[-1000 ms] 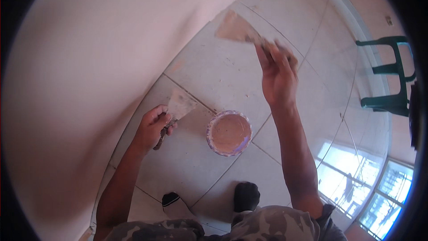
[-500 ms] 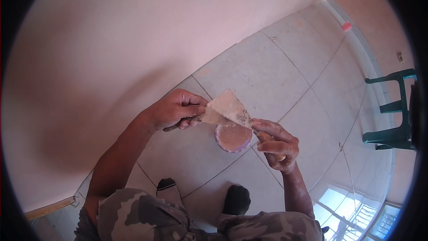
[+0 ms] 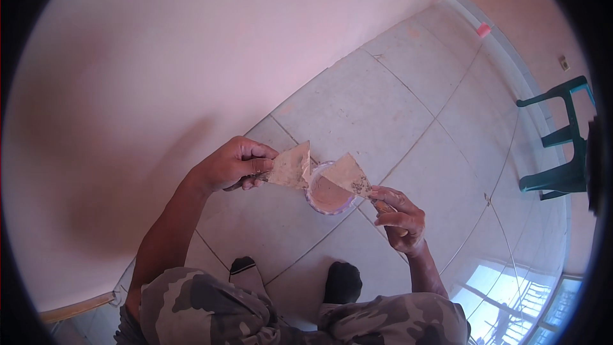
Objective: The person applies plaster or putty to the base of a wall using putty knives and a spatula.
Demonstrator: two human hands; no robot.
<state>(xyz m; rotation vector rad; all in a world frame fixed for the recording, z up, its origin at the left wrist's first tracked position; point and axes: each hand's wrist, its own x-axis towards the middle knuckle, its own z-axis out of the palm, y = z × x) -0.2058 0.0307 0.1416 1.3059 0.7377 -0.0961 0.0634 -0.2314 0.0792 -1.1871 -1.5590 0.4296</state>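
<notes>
My left hand (image 3: 239, 165) is closed around the handle of a putty knife (image 3: 290, 167), whose broad triangular blade carries a smear of pinkish paste along its edge. In my right hand (image 3: 402, 218) is a second putty knife (image 3: 345, 174) with a wooden handle; its blade is coated in the same paste and marked with dark spots near the handle. The two blades stand a little apart. Below them on the floor sits a round tub (image 3: 332, 199) with a purple-white rim, holding pink paste. The right-hand blade hides part of the tub's far side.
A pale pink wall (image 3: 172, 57) rises along my left side. Light grey tiles (image 3: 383, 108) cover the floor. At the right stands a green plastic stool (image 3: 565, 137), and a small pink object (image 3: 483, 30) lies by the far baseboard. A wooden strip (image 3: 76, 306) shows at lower left.
The two blades, overlapping before, are now separated. My left hand has shifted slightly left and down, and the right-hand knife has moved lower, over the tub.
</notes>
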